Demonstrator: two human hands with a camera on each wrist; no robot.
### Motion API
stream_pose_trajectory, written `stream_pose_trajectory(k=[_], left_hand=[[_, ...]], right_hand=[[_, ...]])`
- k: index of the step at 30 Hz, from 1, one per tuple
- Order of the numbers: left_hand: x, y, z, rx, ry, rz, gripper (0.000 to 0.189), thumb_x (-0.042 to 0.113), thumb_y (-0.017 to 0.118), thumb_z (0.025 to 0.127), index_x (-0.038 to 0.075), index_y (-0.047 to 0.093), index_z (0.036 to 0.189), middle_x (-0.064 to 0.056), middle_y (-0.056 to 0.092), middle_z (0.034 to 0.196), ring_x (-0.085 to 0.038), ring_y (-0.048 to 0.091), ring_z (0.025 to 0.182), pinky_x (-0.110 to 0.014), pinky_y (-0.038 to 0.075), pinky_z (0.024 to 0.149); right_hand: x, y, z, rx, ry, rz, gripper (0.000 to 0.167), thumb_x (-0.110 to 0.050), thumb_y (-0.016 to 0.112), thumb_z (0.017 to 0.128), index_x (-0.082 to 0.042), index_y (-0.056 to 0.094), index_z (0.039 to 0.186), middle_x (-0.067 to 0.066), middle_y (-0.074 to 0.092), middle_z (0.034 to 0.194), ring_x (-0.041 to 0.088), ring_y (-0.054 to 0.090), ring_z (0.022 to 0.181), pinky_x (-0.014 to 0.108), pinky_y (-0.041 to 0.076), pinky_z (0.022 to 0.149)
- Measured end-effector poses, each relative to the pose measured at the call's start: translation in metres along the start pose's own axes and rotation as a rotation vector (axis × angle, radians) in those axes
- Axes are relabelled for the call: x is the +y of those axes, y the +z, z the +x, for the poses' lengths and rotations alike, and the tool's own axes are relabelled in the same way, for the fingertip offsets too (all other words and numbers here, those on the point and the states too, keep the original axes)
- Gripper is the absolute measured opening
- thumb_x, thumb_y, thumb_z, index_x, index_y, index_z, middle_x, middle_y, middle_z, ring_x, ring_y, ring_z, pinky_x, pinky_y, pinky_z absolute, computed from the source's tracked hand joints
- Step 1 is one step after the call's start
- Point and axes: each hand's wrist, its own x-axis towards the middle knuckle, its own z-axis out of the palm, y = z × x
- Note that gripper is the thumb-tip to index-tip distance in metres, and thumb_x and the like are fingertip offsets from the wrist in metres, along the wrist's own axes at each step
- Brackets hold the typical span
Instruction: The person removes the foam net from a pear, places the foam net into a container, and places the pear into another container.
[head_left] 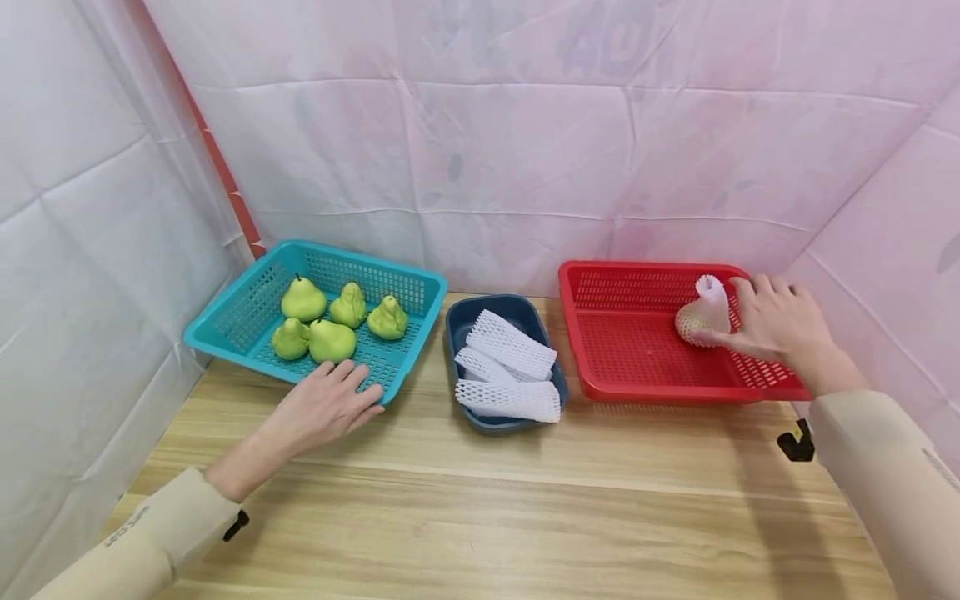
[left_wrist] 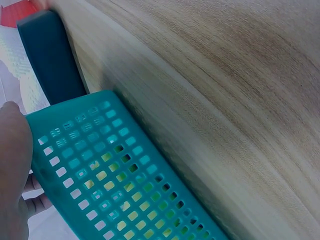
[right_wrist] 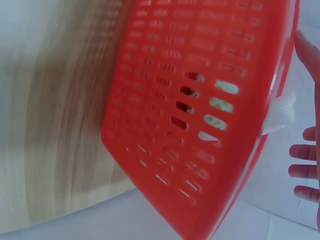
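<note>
Green pears (head_left: 332, 342) lie in the teal basket (head_left: 225, 321) on the left. My left hand (head_left: 330, 400) is over that basket's front rim near its right corner, fingers relaxed and holding nothing. In the red basket (head_left: 600, 354) on the right sits a pear in a white foam net sleeve (head_left: 697, 321), the loose end of the sleeve standing up. Just to its right is my right hand (head_left: 783, 325), fingers extended and apart, thumb near the pear; whether they touch cannot be told. In the right wrist view its fingers (right_wrist: 303, 150) are spread above the rim.
Between the baskets stands a small dark blue tub (head_left: 487, 429) holding several white foam net sleeves (head_left: 517, 400). All stand on a wood-grain table (head_left: 465, 517). White and pinkish cloth walls (head_left: 510, 167) close in the back and both sides.
</note>
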Motion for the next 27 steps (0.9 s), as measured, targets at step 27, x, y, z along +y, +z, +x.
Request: stream_pose_trajectory(k=[27], left_hand=[[0.000, 0.003, -0.001, -0.024, -0.009, -0.007, 0.055, 0.046, 0.013, 0.116, 0.014, 0.049, 0.091, -0.006, 0.048, 0.083, -0.024, 0.048, 0.073, -0.034, 0.042, 0.066]], right_hand=[[0.032, 0.035, 0.033, -0.117, -0.080, -0.167, 0.095, -0.084, 0.066, 0.080, 0.007, 0.060, 0.106, 0.032, 0.057, 0.110, 0.047, 0.051, 0.100, 0.058, 0.045, 0.082]])
